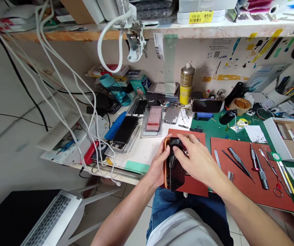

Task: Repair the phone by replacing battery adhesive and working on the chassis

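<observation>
Above the front edge of the bench, my left hand [157, 168] is closed around the left side of a phone with an orange frame [166, 174]. A black glossy phone screen [176, 174] lies tilted over that frame, not lined up with it. My right hand [198, 159] grips the screen's upper right part, thumb on its face and fingers over the top edge. Small metallic parts show at the right, partly hidden by my right hand. Beneath both hands is a red-brown mat [197, 186].
On a second red-brown mat [244, 184] at right lie tweezers [239, 160], screwdriver-like tools and scissors. A white box [270, 126] stands beyond. Left are a dismantled phone [125, 130] and hanging white cables [85, 136]. A spray can [186, 85] and propped phone [206, 106] stand behind.
</observation>
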Demonstrator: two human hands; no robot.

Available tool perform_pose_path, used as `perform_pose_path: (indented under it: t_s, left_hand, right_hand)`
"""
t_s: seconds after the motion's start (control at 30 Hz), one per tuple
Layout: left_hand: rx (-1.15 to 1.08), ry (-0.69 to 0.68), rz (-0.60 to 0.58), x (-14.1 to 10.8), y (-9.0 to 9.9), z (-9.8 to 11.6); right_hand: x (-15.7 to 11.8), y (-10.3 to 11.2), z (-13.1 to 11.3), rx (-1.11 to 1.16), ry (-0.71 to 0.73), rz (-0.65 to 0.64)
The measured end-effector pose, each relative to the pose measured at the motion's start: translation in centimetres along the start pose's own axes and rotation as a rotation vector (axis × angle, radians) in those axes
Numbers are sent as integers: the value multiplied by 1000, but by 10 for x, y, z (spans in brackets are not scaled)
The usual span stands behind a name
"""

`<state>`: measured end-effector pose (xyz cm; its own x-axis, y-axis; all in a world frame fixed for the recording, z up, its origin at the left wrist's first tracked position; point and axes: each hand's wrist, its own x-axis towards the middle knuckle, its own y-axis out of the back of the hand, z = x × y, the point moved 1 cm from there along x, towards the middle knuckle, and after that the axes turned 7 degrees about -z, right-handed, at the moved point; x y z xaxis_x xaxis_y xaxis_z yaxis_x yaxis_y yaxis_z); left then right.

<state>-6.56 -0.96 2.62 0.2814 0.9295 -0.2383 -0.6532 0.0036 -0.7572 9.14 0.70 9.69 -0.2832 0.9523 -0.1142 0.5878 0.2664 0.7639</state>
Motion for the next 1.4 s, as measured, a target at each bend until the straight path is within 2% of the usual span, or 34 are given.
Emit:
perform_pose_path:
  t_s: [0.07,0.13,0.2,0.3,0.37,0.53,0.8,1.07,1.17,1.27,1.4]
  left_hand:
    - [-4,11,11,-1,-3,3]
    - [-25,51,8,-3,-6,6]
    - [-60,114,-10,-3,-9,10]
    - [-81,185,-21,-3,-15,13]
    - [-71,206,-16,-3,-20,13]
    - [-47,234,-52,-4,-31,9]
    - [-18,274,-155,-2,-38,2]
    - [26,323,-47,-1,-46,-3]
    - [19,337,-41,0,-48,-2]
    - [53,376,-28,2,-47,-2]
    - [81,451,46,5,-40,-3]
  right_hand:
    - [-6,2,15,-53,189,112]
    - [-13,5,31,-176,471,204]
    - [-22,7,45,-365,717,202]
    - [-30,8,55,-612,897,125]
    - [-30,9,55,-706,960,133]
    - [-25,14,49,-834,1074,231]
    - [-30,20,56,-864,1146,276]
    - [-36,25,65,-805,1208,325]
    - [-37,26,67,-806,1205,345]
    - [-35,30,65,-864,1206,351]
    - [-31,41,63,-943,1241,372]
